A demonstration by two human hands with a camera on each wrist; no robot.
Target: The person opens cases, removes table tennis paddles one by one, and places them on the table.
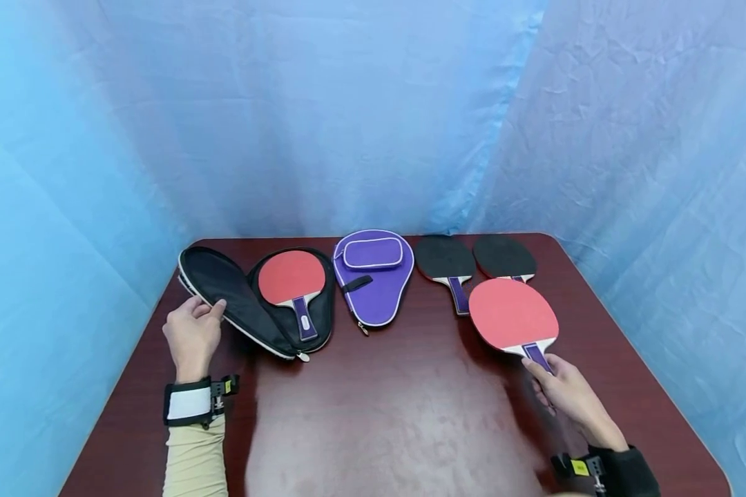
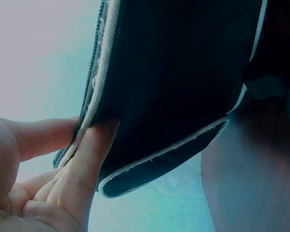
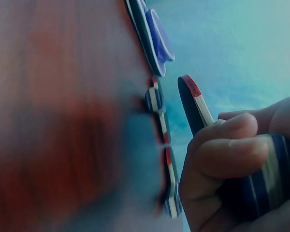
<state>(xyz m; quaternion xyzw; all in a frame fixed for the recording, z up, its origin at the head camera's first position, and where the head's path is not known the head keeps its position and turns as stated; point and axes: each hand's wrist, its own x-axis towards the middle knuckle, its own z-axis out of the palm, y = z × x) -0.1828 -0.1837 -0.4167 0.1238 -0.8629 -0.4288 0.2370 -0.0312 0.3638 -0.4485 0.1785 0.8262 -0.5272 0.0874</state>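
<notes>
My left hand (image 1: 193,335) pinches the white-piped edge of the raised flap of a black paddle case (image 1: 239,304). In the left wrist view, thumb and fingers (image 2: 94,145) lie on either side of that zippered edge. Inside the unfolded case lies a table tennis paddle (image 1: 292,277), red face up, its purple-and-white handle pointing toward me. My right hand (image 1: 566,393) grips the handle of another paddle (image 1: 514,314), red face up, held above the table. The right wrist view shows its handle (image 3: 266,179) within the curled fingers.
A purple paddle case (image 1: 378,297) with a small front pouch lies at the table's back middle. Two paddles with black faces up, one (image 1: 444,257) beside the other (image 1: 505,255), rest at the back right. Blue cloth (image 1: 348,124) hangs behind the brown table (image 1: 398,414).
</notes>
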